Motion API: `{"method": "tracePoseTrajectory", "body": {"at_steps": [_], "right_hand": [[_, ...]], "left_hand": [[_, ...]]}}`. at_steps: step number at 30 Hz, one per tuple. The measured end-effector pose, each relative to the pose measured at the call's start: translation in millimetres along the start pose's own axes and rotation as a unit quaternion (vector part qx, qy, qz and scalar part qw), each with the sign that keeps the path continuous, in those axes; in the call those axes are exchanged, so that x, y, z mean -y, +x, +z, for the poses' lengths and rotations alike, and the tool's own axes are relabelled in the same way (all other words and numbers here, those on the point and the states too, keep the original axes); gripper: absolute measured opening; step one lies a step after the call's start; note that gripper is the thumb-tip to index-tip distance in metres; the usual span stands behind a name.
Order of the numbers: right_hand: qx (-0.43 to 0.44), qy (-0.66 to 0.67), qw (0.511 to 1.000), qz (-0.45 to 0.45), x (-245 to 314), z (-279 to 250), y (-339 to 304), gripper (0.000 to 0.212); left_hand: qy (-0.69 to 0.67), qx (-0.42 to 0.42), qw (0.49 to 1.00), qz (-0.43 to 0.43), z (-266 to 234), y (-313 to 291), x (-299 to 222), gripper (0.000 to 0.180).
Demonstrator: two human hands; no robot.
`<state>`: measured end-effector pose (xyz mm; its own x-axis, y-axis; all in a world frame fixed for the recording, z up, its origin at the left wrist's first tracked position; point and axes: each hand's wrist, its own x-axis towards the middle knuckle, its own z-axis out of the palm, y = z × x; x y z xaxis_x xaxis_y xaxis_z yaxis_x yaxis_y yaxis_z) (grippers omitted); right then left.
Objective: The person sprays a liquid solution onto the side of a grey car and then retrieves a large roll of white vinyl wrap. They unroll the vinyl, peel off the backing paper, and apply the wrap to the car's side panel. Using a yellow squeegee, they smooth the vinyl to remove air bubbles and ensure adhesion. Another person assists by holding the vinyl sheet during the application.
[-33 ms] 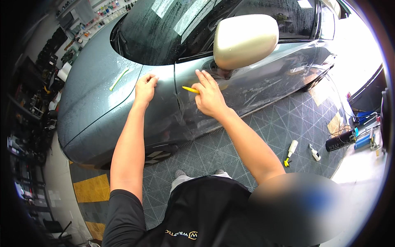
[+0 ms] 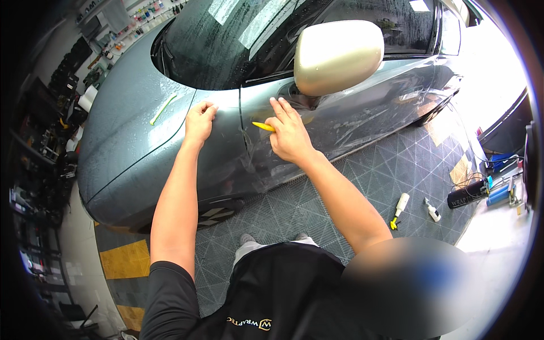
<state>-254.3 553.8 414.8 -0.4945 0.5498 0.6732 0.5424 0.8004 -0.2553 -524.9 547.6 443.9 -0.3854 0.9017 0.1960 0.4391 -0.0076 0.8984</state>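
The side of a wet grey car [image 2: 218, 153] stands in front of me, with clear wrinkled film [image 2: 362, 119] over its door. My left hand [image 2: 199, 122] is closed in a pinch above the front fender; what its fingers hold, if anything, is too small to make out. Between the thumb and fingers of my right hand [image 2: 288, 130] is a small yellow tapered tool [image 2: 263, 126], pointing left toward the door gap. The index and middle fingers of that hand stretch toward the door below the pale gold side mirror [image 2: 340, 56]. Whether they touch the film is unclear.
A light green strip-shaped tool [image 2: 163, 109] lies on the wet hood. Two white bottles, one a yellow-headed sprayer [image 2: 400, 209] and one smaller [image 2: 433, 209], lie on the grey tiled floor [image 2: 340, 198]. Farther right is a black cylinder [image 2: 467, 194]. Shelves line the far left.
The yellow tool's tip has dipped slightly and shifted a touch to the right. Both hands keep nearly the same places.
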Motion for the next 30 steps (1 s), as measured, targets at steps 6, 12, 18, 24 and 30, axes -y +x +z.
{"method": "tracePoseTrajectory", "body": {"at_steps": [6, 12, 18, 24, 30], "right_hand": [[0.044, -0.035, 0.998, 0.022, -12, 15, 11, 0.022], [0.084, -0.037, 0.995, 0.032, -18, 16, 20, 0.023], [0.003, 0.025, 1.000, 0.006, -15, 3, 9, 0.021], [-0.101, 0.118, 0.983, 0.095, -18, 4, -69, 0.024], [-0.026, 0.070, 0.997, -0.006, 0, 24, -22, 0.021]], "left_hand": [[0.106, -0.018, 0.994, 0.021, 13, 15, -8, 0.017], [0.193, -0.025, 0.981, -0.007, 12, 21, -9, 0.026], [0.057, 0.036, 0.998, 0.000, 2, 8, -14, 0.022], [-0.062, 0.041, 0.990, 0.120, -20, -77, -12, 0.019], [0.000, -0.008, 0.999, 0.046, -10, -26, -10, 0.021]]}}
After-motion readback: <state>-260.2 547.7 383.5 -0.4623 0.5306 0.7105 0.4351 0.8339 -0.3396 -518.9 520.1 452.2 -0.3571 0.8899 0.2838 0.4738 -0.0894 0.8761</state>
